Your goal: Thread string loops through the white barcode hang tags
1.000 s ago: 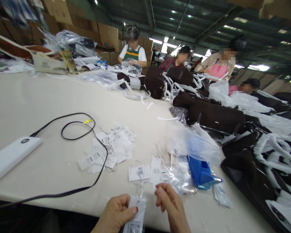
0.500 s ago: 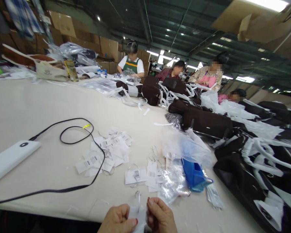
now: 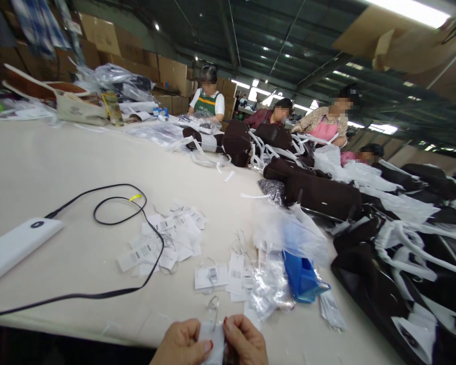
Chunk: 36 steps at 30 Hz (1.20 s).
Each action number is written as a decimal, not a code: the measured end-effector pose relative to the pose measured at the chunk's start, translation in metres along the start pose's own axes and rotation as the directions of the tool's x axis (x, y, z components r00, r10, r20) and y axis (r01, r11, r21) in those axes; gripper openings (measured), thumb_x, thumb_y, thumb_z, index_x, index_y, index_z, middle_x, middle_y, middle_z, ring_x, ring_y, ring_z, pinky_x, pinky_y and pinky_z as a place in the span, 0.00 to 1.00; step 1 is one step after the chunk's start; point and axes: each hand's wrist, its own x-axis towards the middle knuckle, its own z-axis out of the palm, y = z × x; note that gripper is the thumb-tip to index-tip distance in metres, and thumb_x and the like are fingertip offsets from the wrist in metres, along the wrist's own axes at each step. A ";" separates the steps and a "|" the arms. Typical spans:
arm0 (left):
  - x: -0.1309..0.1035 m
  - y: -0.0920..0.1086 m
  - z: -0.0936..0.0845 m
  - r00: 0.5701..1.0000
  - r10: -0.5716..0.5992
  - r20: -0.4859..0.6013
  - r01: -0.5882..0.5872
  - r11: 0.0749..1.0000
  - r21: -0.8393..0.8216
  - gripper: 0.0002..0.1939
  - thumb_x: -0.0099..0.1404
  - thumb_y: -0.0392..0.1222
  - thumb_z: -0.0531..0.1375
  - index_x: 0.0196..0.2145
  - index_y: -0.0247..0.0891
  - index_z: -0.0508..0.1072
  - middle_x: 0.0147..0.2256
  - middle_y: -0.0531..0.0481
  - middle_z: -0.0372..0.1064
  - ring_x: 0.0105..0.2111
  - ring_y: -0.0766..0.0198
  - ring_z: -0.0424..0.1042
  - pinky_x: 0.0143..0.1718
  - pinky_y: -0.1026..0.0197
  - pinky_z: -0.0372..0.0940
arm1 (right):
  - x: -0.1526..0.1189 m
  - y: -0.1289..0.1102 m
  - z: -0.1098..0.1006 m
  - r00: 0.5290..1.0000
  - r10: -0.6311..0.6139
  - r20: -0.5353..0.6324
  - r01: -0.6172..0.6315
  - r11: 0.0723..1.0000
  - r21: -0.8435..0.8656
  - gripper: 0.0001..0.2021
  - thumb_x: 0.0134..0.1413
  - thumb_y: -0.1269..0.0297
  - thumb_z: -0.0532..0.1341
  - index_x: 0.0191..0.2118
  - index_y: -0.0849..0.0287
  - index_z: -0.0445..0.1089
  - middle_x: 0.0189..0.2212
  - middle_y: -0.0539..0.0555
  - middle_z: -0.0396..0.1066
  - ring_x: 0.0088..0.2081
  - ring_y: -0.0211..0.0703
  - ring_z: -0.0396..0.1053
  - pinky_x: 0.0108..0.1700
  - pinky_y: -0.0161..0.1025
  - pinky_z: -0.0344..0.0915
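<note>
Though cut off below, both hands (image 3: 213,344) pinch one white tag (image 3: 214,340), its print hidden.

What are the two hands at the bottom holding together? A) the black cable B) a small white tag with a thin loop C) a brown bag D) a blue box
B: the left hand and right hand pinch a small white tag between them, its thin loop sticking up.

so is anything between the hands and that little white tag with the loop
Nothing visible does. Both the left hand and the right hand already pinch the white tag between their fingertips at the table edge, its string loop sticking up free.
</note>
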 end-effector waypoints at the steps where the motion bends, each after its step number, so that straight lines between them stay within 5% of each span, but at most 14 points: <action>1: -0.002 0.003 0.001 1.000 -0.005 -0.011 0.005 1.000 -0.017 0.22 0.36 0.54 0.70 0.19 0.33 0.69 0.14 0.54 0.64 0.17 0.68 0.61 0.22 0.65 0.52 | 0.000 -0.002 0.003 1.000 -0.018 -0.003 0.018 1.000 -0.021 0.24 0.22 0.46 0.70 0.17 0.61 0.62 0.08 0.42 0.56 0.12 0.26 0.47 0.17 0.28 0.43; 6: -0.014 0.028 0.010 0.999 -0.016 -0.044 0.011 0.991 -0.131 0.19 0.38 0.48 0.70 0.22 0.32 0.72 0.18 0.49 0.70 0.21 0.63 0.67 0.26 0.63 0.58 | 0.001 -0.008 0.014 0.976 -0.217 -0.010 0.213 0.966 -0.149 0.21 0.30 0.47 0.68 0.17 0.61 0.64 0.10 0.42 0.55 0.15 0.28 0.49 0.19 0.29 0.47; 12: -0.019 0.047 0.023 0.996 -0.027 -0.086 0.011 0.984 -0.180 0.17 0.41 0.47 0.69 0.24 0.28 0.75 0.20 0.45 0.72 0.21 0.64 0.67 0.25 0.65 0.58 | 0.002 -0.009 0.022 0.960 -0.276 -0.047 0.262 0.945 -0.194 0.19 0.33 0.50 0.68 0.17 0.62 0.65 0.11 0.42 0.57 0.16 0.28 0.51 0.19 0.28 0.48; 21: -0.012 0.044 0.023 0.989 -0.008 -0.151 -0.026 0.975 -0.219 0.15 0.43 0.45 0.69 0.22 0.29 0.74 0.16 0.46 0.72 0.18 0.60 0.69 0.23 0.61 0.61 | 0.006 -0.004 0.007 0.999 -0.026 0.037 0.028 0.998 -0.048 0.18 0.26 0.54 0.72 0.17 0.64 0.69 0.09 0.46 0.62 0.14 0.29 0.55 0.20 0.29 0.49; 28: -0.011 0.045 0.027 0.988 -0.129 -0.086 0.073 0.877 -0.475 0.12 0.43 0.40 0.69 0.22 0.32 0.71 0.17 0.50 0.70 0.17 0.63 0.68 0.22 0.62 0.61 | 0.009 0.002 0.011 0.977 0.165 0.136 -0.191 0.957 0.217 0.15 0.24 0.60 0.73 0.16 0.62 0.69 0.08 0.46 0.63 0.13 0.29 0.56 0.18 0.29 0.50; 32: -0.010 0.041 0.022 0.993 -0.093 -0.079 0.046 0.886 -0.462 0.15 0.42 0.42 0.70 0.24 0.31 0.72 0.18 0.48 0.71 0.19 0.64 0.68 0.25 0.62 0.61 | 0.009 0.006 0.017 0.996 0.052 0.066 -0.063 0.984 0.166 0.16 0.24 0.57 0.73 0.16 0.62 0.69 0.09 0.45 0.62 0.13 0.28 0.55 0.19 0.28 0.50; 36: -0.009 0.033 0.017 0.993 -0.026 -0.117 -0.023 0.917 -0.397 0.18 0.39 0.43 0.72 0.26 0.30 0.73 0.19 0.48 0.72 0.20 0.65 0.68 0.25 0.64 0.59 | 0.006 0.009 0.021 0.981 -0.190 -0.046 0.186 0.979 -0.080 0.18 0.29 0.52 0.70 0.17 0.61 0.69 0.09 0.44 0.59 0.15 0.28 0.53 0.19 0.27 0.50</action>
